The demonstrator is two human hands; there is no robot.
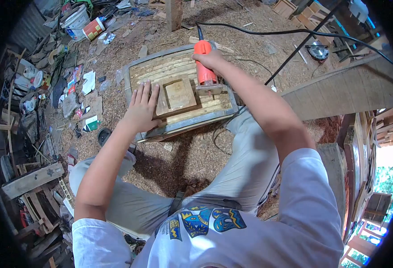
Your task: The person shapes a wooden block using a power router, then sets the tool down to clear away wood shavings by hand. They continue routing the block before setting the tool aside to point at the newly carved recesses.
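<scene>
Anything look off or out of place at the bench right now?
The wooden block on the bench is pinned only by the flat left hand; no clamp shows, and the right hand holds the orange router close beside it. A circular saw lies on the shavings-strewn floor.

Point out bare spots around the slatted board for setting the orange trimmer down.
Bare: sawdust floor between slatted board and knees, and the strip beyond the board, before the black cable. Crowded: scrap litter left of the board; on it, the left hand, wood block and right hand with the orange trimmer.
</scene>
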